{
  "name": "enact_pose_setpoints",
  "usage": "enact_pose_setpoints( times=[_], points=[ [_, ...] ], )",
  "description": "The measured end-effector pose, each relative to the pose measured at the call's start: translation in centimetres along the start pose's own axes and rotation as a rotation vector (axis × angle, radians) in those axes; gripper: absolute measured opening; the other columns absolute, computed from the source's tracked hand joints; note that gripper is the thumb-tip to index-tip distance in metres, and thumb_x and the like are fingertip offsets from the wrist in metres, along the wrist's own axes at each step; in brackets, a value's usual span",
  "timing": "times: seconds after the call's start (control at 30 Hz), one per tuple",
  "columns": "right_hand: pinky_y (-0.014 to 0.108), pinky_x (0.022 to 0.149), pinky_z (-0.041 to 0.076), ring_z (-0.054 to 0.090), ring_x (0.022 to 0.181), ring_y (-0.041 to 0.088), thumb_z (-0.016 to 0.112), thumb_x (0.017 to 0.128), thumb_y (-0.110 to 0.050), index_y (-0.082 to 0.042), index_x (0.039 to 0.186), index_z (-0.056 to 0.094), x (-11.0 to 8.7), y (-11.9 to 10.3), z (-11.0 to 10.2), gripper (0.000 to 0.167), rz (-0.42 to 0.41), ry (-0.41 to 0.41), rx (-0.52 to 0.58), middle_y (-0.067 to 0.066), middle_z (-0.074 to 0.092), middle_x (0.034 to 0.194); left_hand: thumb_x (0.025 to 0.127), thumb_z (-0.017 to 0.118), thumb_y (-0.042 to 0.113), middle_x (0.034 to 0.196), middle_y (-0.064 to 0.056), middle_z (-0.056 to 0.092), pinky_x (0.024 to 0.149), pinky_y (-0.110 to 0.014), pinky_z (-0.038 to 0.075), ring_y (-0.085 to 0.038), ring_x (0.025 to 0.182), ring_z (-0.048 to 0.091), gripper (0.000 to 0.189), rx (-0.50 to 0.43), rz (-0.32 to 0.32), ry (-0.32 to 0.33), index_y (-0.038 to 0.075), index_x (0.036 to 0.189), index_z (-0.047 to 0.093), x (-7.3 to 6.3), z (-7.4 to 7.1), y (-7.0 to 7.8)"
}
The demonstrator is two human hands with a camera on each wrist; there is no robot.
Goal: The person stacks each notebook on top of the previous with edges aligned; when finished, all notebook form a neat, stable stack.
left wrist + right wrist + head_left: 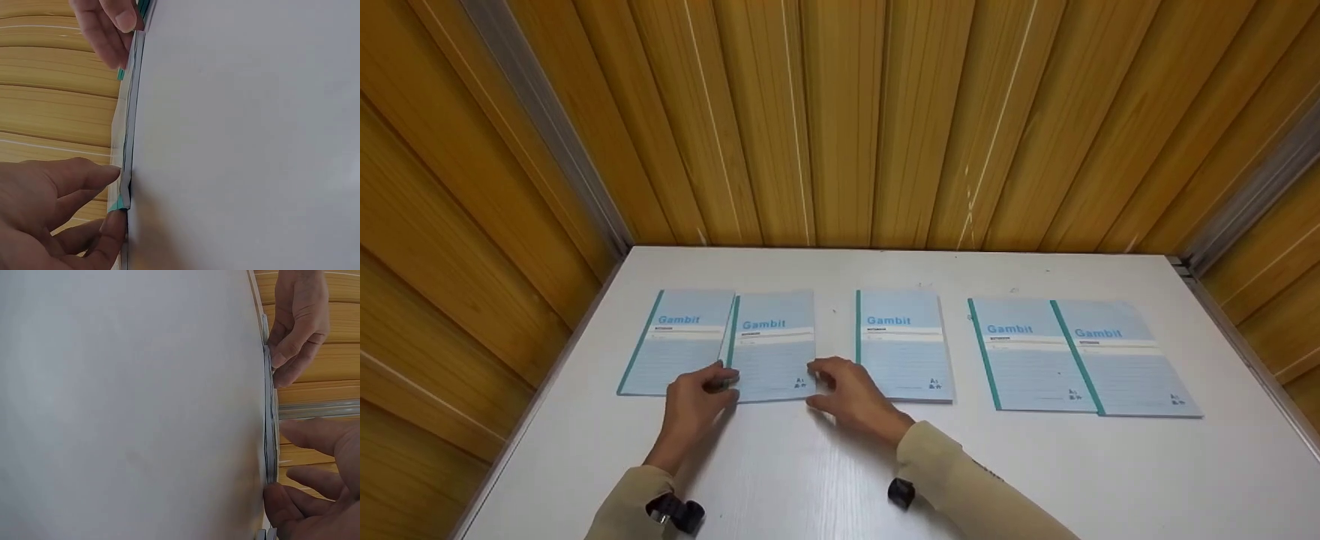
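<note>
On the white desk (795,491), I see left hand (692,405) and right hand (855,396), thumbs spread from fingers, touching either side of the second notebook (772,352) from left.

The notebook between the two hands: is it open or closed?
Closed: this Gambit notebook lies flat, its printed front cover facing up, between the left hand and right hand.

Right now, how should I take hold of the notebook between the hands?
The notebook is probably best held by its right long edge, near the lower corner, from the right, where the right hand touches it. It lies cover up with table showing beyond that edge, while its green spine runs close beside the leftmost notebook, leaving less finger room.
</note>
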State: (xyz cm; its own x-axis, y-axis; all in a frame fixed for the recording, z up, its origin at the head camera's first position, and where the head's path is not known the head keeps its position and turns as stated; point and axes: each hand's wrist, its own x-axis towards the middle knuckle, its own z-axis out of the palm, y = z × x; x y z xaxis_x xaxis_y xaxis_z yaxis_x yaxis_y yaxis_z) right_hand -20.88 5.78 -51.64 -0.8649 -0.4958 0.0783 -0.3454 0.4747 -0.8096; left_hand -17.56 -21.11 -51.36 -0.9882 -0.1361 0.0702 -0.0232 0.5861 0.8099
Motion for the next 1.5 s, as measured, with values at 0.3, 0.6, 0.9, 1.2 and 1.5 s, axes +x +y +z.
enact_pose_setpoints(
  times=[0.3,0.6,0.9,1.2,1.5],
  points=[
    [0.047,0.104,0.053,0.064,0.118,0.031,0.08,0.093,-0.006,0.005,0.135,0.066,-0.2,0.2,-0.2,0.046,-0.006,-0.028,0.005,0.02,0.066,0.134,0.092,0.079,0.002,0.133,-0.017,0.071,0.097,-0.038,0.058,-0.033,0.121,0.067,0.028,-0.191,-0.147,0.006,0.004,0.12,0.081,-0.3,-0.5,-0.2],
    [0.045,0.101,0.055,0.065,0.114,0.029,0.078,0.094,-0.006,0.006,0.133,0.068,-0.3,0.4,-0.4,0.042,-0.004,-0.017,0.026,0.017,0.067,0.13,0.094,0.078,0.003,0.142,-0.02,0.065,0.096,-0.027,0.056,-0.036,0.133,0.06,0.04,-0.372,-0.196,0.001,0.001,0.134,0.073,0.0,-0.5,-0.3],
    [0.042,0.099,0.056,0.065,0.111,0.028,0.079,0.093,-0.004,0.006,0.131,0.069,-0.3,0.8,-0.6,0.04,0.001,-0.001,0.049,0.014,0.067,0.121,0.096,0.075,0.006,0.137,-0.017,0.066,0.092,-0.03,0.059,-0.027,0.117,0.068,0.038,-0.425,-0.191,-0.064,0.002,0.134,0.072,0.1,-0.8,-0.1],
    [0.043,0.097,0.058,0.069,0.111,0.03,0.079,0.095,-0.009,0.005,0.134,0.066,-0.1,1.1,-1.3,0.044,0.102,0.026,0.217,0.014,0.07,0.12,0.099,0.073,0.006,0.143,-0.02,0.063,0.095,-0.028,0.058,-0.026,0.122,0.065,0.041,-0.44,-0.207,-0.092,0.002,0.14,0.068,0.2,-1.2,0.2],
    [0.039,0.092,0.061,0.07,0.109,0.027,0.075,0.098,-0.016,0.004,0.141,0.061,0.2,0.8,-1.7,0.05,0.197,0.033,0.354,0.014,0.068,0.122,0.1,0.071,0.001,0.146,-0.02,0.059,0.101,-0.034,0.056,-0.015,0.114,0.068,0.043,-0.712,-0.287,-0.075,-0.004,0.142,0.064,0.5,-1.2,0.7]
  ],
)
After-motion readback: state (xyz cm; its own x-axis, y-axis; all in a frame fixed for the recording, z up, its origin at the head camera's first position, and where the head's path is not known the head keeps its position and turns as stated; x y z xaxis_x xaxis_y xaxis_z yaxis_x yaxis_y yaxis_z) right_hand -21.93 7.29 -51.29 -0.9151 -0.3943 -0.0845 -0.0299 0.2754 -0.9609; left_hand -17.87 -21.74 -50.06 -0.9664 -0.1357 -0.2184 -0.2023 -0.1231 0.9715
